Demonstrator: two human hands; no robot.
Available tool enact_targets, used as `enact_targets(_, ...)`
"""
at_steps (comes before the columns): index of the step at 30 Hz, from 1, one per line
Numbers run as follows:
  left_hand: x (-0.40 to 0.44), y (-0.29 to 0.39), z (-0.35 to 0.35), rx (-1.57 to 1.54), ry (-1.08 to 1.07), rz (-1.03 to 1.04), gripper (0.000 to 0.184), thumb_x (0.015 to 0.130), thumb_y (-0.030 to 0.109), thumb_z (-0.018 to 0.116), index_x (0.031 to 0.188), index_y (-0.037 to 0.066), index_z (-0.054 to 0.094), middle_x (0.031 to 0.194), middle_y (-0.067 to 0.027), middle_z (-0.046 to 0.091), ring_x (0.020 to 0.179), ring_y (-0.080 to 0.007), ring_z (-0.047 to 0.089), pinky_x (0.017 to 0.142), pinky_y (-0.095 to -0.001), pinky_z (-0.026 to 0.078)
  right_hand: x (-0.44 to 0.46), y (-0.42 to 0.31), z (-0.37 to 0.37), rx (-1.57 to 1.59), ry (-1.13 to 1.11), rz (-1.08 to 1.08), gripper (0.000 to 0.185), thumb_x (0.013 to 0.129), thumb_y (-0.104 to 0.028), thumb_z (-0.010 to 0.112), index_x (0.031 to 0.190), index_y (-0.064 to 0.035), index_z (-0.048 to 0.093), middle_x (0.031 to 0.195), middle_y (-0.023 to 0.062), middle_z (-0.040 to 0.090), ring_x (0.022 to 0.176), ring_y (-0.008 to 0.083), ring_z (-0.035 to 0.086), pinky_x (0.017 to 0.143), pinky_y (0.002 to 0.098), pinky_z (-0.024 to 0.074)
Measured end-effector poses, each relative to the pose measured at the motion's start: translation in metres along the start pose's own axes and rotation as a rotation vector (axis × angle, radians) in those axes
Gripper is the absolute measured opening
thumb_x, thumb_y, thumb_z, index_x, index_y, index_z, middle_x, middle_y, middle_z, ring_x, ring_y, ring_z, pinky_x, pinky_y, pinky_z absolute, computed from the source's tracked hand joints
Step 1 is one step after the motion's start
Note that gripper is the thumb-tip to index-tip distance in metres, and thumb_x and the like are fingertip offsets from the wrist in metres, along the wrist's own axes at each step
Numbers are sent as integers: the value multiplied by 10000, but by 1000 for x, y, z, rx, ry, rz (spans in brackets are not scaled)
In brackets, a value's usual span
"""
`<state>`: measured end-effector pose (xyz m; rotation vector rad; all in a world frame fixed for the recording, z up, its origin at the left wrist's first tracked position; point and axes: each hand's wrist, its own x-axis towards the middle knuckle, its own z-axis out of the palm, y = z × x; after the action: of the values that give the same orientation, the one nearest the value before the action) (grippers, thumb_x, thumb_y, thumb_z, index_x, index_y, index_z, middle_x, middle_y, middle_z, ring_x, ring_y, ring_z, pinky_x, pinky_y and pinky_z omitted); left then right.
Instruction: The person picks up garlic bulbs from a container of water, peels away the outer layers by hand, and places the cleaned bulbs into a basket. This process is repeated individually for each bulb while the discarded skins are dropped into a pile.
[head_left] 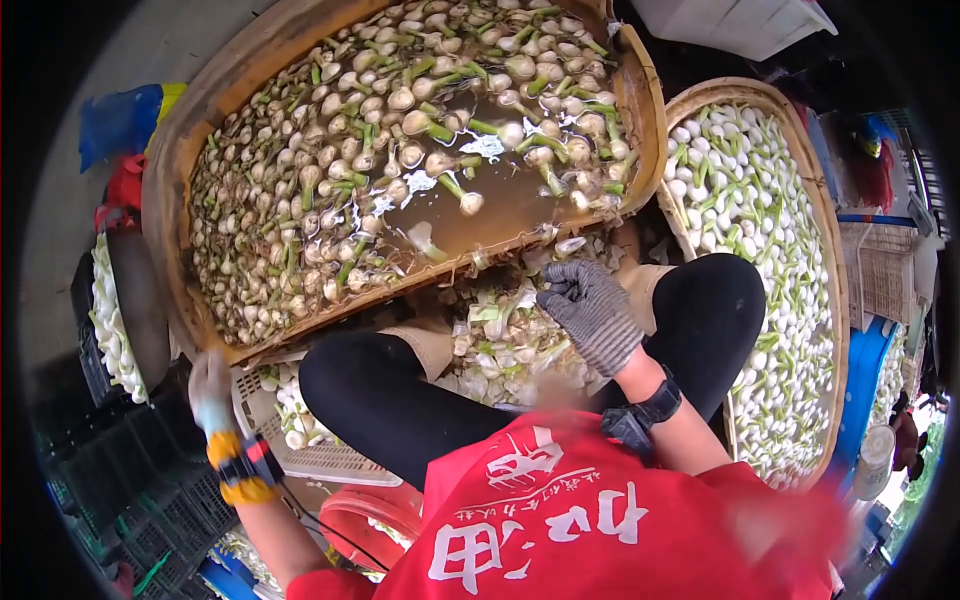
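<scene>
My right hand (pixel 592 312), in a grey striped knit glove, is curled closed above a pile of pale peelings (pixel 510 345) between my knees. What its fingers hold, if anything, is hidden. On the left, my left hand (pixel 210 388) wears a pale glove and is smeared by motion, so its fingers do not show clearly. It is beside the near left corner of a large wooden tub (pixel 655 110) and a white plastic basket (pixel 330 460) with peeled bulbs (pixel 298 425). Unpeeled onion-like bulbs (pixel 300 240) with cut green stems crowd the tub's brown water (pixel 470 235).
A big oval basket (pixel 838 330) full of white peeled bulbs (pixel 745 190) stands to the right. A red bucket (pixel 370 515) is at my lower left, near stacked dark crates (pixel 130 500). At far right stand a blue container (pixel 862 380) and a wire basket (pixel 880 265).
</scene>
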<state>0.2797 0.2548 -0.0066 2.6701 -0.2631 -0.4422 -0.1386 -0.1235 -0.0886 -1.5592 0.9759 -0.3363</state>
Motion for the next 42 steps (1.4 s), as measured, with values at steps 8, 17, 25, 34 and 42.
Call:
enact_targets(8, 79, 239, 325, -66, -991, 560, 530, 971, 470, 538, 1375, 127, 549, 1246, -21, 631, 969, -119, 596, 844, -286, 499, -6, 0, -13, -52, 96, -21, 298, 821, -150, 750, 1072, -23, 652, 915, 104, 633, 755, 179, 620, 725, 304, 520)
enact_targets(17, -19, 280, 331, -994, -1251, -57, 455, 1009, 381, 486, 1314, 45, 524, 1172, -154, 624, 873, -217, 638, 757, -312, 553, 9, -7, -27, -150, 123, -280, 173, 852, -132, 689, 1011, -64, 686, 901, 135, 640, 824, 303, 629, 728, 385, 512)
enact_targets(25, -153, 278, 214, -1433, -1003, -181, 480, 1045, 381, 413, 1386, 44, 426, 1188, -206, 606, 953, -228, 618, 772, -338, 531, 12, -58, -9, -470, 64, -599, 215, 852, -250, 639, 1011, -122, 707, 909, 76, 665, 822, 285, 629, 720, 405, 505)
enact_targets(34, -210, 282, 204, -1619, -888, -328, 281, 1048, 343, 440, 930, 114, 552, 792, 17, 502, 767, -138, 514, 794, -314, 452, -24, -64, -8, -749, 106, -838, 155, 823, -257, 610, 949, -187, 667, 824, 35, 647, 728, 256, 629, 616, 403, 495)
enact_targets(42, -213, 254, 210, -1563, -1071, -122, 355, 1038, 409, 430, 1070, 102, 607, 857, 1, 575, 926, -208, 603, 1002, -500, 435, -40, -69, -9, -677, -22, -810, 135, 817, -278, 625, 885, -166, 657, 758, 52, 628, 697, 261, 630, 605, 418, 493)
